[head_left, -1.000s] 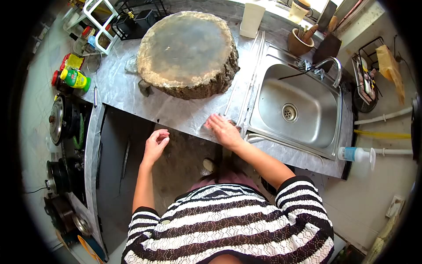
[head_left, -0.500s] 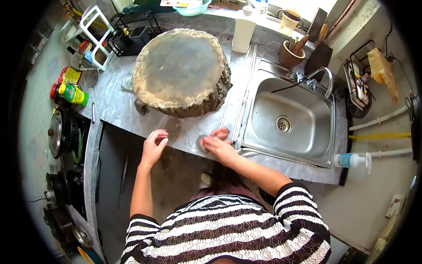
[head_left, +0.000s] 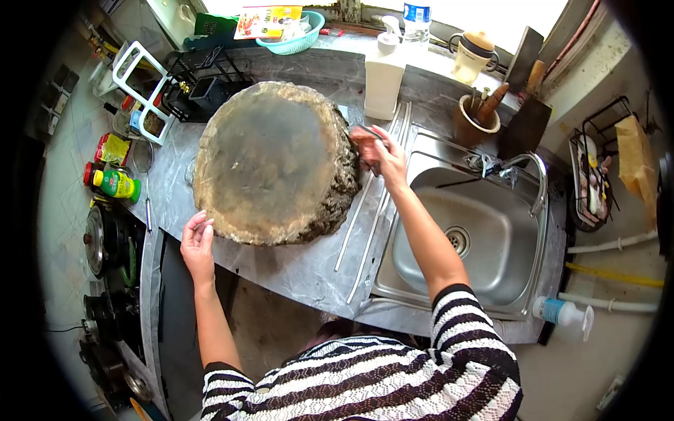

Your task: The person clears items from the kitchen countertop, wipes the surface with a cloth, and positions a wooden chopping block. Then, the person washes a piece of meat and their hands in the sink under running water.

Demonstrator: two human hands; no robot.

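We see a rough, bark-edged wooden block (head_left: 270,165) at centre, a glossy metal sink (head_left: 467,238) right, smooth marbled worktop (head_left: 298,277) below.

The kitchen is lit brightly from the window (head_left: 449,12) past the fingers (head_left: 379,158), where white glare is seen. Edges are bent and ringed in black.

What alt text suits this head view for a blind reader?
A person's right hand holds a blurred reddish-brown item beside a thick wooden round on a grey counter; the left hand is at its near-left edge. A steel sink is at right.
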